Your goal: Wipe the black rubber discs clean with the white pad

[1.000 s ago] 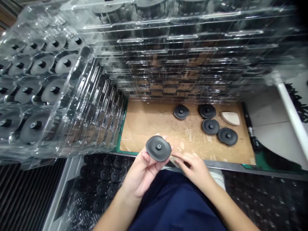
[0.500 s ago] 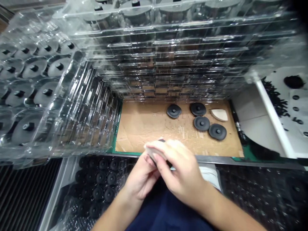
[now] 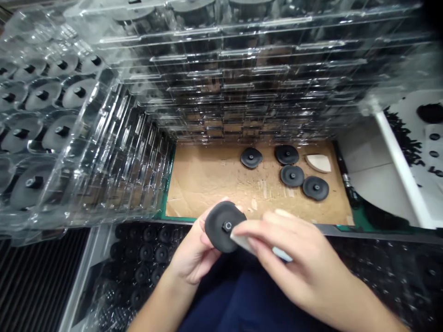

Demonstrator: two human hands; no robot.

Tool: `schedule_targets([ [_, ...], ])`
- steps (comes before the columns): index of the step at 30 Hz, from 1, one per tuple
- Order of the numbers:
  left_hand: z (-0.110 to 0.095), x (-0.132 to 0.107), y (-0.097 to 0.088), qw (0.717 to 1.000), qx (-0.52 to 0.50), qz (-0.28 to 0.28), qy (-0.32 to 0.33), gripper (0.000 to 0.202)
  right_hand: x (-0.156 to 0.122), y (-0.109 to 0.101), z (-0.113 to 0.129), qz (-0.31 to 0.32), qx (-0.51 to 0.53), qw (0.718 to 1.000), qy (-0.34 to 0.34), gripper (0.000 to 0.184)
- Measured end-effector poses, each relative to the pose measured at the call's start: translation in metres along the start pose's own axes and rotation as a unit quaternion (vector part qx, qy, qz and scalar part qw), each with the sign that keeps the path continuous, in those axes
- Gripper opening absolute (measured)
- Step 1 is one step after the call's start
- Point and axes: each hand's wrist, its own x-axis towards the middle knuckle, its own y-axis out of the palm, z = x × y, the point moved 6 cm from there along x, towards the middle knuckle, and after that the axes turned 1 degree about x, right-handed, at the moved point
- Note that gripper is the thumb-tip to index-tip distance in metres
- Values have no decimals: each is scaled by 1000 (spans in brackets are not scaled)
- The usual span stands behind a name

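My left hand (image 3: 194,253) grips a black rounded disc (image 3: 218,226) by its edge, with the disc's short hollow centre post facing up at me. Between the thumb and fingers of my right hand (image 3: 297,258) is a pale flat pad (image 3: 245,242), its tip at the disc beside the post. Whether the tip touches the disc I cannot tell. Beyond my hands, similar black discs lie on a cardboard sheet (image 3: 200,180): one disc (image 3: 251,157) apart, and several grouped to the right around another disc (image 3: 292,175). Near them rests a cream wedge-shaped pad (image 3: 318,163).
Tall stacks of clear plastic trays (image 3: 221,69) stand behind the cardboard, with another tray stack (image 3: 114,152) at left holding discs in its top. A white-edged bin (image 3: 398,161) is on the right. Below the bench edge, a tray of small black parts (image 3: 148,253) sits at lower left.
The disc in my left hand has turned to show its post side. My right hand has shifted right and down with the pad, uncovering the disc. The view has moved slightly.
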Motion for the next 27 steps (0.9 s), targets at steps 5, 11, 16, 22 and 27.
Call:
schedule_targets([
  [5, 2, -1, 11, 999, -22, 34, -5, 45, 13, -12, -15, -75, -76, 993, -45, 27],
  [11, 0, -8, 8, 997, -53, 58, -17, 45, -6, 7, -83, -134, 88, 968, 195, 22],
  [16, 3, -5, 4, 995, -61, 70, -20, 44, -45, 45, -108, -25, 107, 957, 267, 28],
  [22, 10, -6, 12, 993, -32, 104, -39, 47, -31, -1, -74, -135, 55, 964, 224, 22],
  [27, 14, -8, 7, 998, 7, 56, -37, 49, 6, -13, 7, -86, -30, 990, -104, 24],
])
